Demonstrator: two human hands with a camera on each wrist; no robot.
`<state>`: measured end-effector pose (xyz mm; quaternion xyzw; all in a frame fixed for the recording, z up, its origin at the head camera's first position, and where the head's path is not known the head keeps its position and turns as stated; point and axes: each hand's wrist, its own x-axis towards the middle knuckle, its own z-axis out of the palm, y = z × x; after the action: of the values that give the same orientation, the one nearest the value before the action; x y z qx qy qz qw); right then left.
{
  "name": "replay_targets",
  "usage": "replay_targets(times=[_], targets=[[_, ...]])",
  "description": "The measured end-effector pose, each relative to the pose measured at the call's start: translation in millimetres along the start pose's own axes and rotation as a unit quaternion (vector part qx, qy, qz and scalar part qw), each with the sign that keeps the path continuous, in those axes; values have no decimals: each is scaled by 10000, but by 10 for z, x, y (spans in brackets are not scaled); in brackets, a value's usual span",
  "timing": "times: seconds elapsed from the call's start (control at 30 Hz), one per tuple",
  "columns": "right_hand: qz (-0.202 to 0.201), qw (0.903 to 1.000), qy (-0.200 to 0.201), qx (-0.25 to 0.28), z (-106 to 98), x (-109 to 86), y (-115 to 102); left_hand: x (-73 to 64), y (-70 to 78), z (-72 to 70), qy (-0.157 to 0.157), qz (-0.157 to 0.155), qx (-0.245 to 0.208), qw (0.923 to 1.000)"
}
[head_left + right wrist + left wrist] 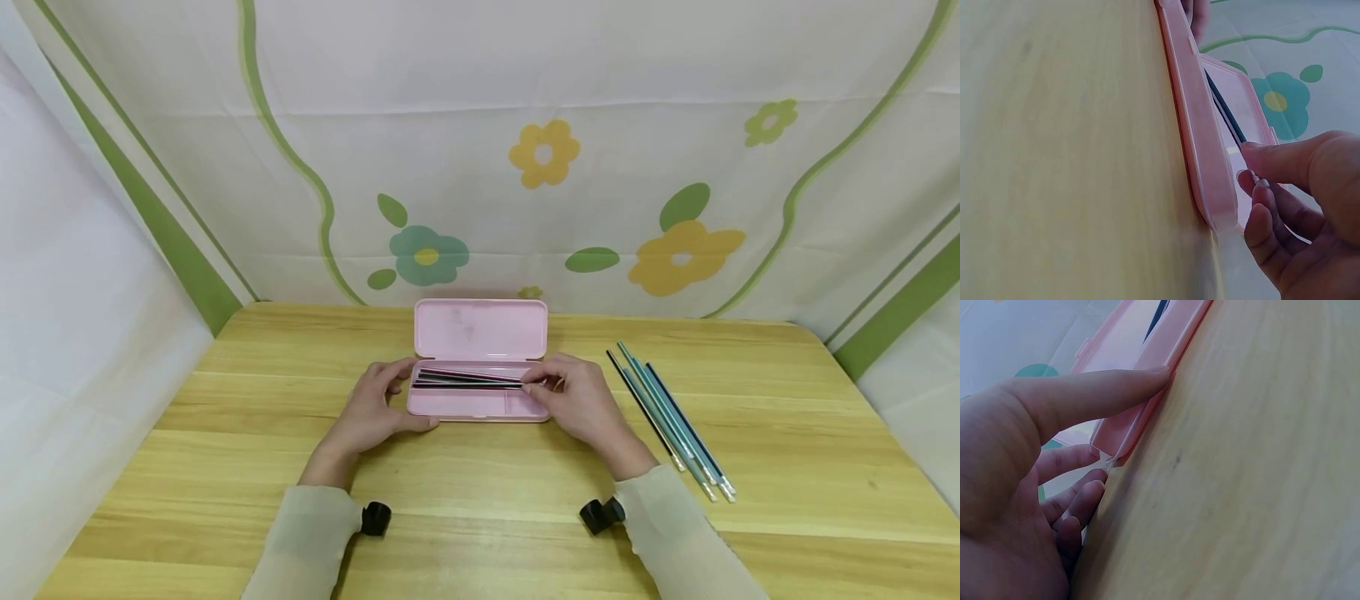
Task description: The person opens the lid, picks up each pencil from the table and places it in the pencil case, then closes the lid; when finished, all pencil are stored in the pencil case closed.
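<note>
A pink pencil case [456, 406] lies on the table with its lid [480, 329] raised at the back. Several dark pencils [461, 381] lie lengthwise in its rear compartment. My left hand [370, 414] holds the left end of the case, thumb along the front edge and fingers round the side. Thumb and fingers of my right hand [588, 402] pinch the end of a dark pencil [1227, 112] over the right end of the case. In the right wrist view, the pencil's pale tip shows between those fingers.
Several teal and dark pencils [667, 417] lie in a loose bundle on the wooden table [480, 517], right of my right hand. A white curtain [480, 167] with printed flowers hangs along the table's back edge.
</note>
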<state>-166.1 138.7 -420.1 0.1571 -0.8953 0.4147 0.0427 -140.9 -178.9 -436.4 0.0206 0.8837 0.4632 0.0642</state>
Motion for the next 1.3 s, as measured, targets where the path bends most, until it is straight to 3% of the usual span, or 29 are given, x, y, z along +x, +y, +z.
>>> replay_targets(times=[0.5,0.97,1.3], targets=[[249,9997,-58,-51,-10,-6,30,-5,21,9,-6,24,-8,10000],[177,9996,-148,-160,0,-17,36,-25,48,10,-11,-36,-88,10000],[285,9991,-242,-194,-18,-22,40,-6,8,25,38,18,151,9999]])
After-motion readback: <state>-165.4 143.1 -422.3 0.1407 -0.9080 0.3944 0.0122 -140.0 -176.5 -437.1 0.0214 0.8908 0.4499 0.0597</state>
